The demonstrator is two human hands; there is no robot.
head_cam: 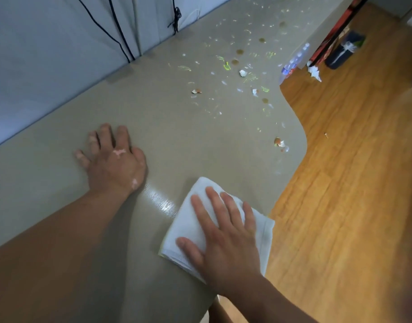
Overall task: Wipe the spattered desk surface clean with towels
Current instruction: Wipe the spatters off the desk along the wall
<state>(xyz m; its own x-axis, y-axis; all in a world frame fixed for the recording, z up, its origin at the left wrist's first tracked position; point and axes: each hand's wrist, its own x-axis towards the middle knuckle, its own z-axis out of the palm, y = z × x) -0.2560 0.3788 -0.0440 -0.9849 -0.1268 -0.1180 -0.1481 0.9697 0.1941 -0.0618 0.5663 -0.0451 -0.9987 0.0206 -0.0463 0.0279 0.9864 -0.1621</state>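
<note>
A beige desk (pixel 167 127) runs from the near left to the far right. Its far half is covered with spatter (pixel 242 73): yellow-green streaks, white smears, brown round spots and small white scraps. A folded white towel (pixel 191 227) lies on the desk near its front edge. My right hand (pixel 226 236) presses flat on the towel, fingers spread. My left hand (pixel 111 159) rests palm down on the bare desk to the left, fingers apart, holding nothing. A wet shiny streak (pixel 163 203) lies between the two hands.
A grey partition wall (pixel 48 54) with black cables (pixel 121 36) borders the desk's far side. Wooden floor (pixel 352 183) lies right of the curved desk edge. A plastic bottle (pixel 293 61), crumpled paper (pixel 314 72) and a dark bin (pixel 342 52) sit at the far right.
</note>
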